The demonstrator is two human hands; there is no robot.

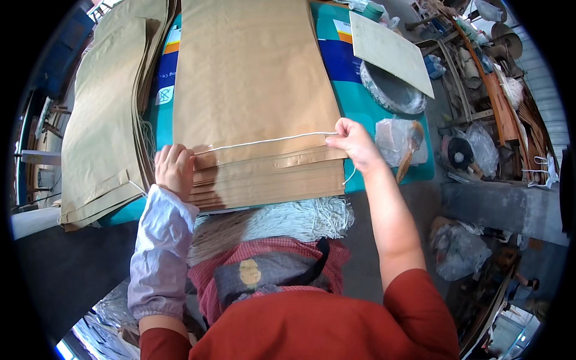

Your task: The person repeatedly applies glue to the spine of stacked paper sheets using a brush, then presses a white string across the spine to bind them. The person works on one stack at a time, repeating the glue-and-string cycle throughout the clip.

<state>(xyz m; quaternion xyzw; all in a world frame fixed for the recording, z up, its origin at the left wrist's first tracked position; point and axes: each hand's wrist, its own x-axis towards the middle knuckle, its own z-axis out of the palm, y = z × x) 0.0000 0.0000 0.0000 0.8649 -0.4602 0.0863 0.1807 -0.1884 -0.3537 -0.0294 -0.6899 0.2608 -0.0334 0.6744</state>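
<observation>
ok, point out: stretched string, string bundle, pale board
Stretched string [264, 143]: head view, middle of taut span
String bundle [279, 222]: head view, middle of strands
Pale board [393, 56]: head view, centre of face

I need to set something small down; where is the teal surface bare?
Bare: the teal surface between the middle paper stack and the round thing in plastic, beyond the right hand; also a strip between that and the left paper stack. Crowded: right edge, with pale board and wrapped block.
</observation>
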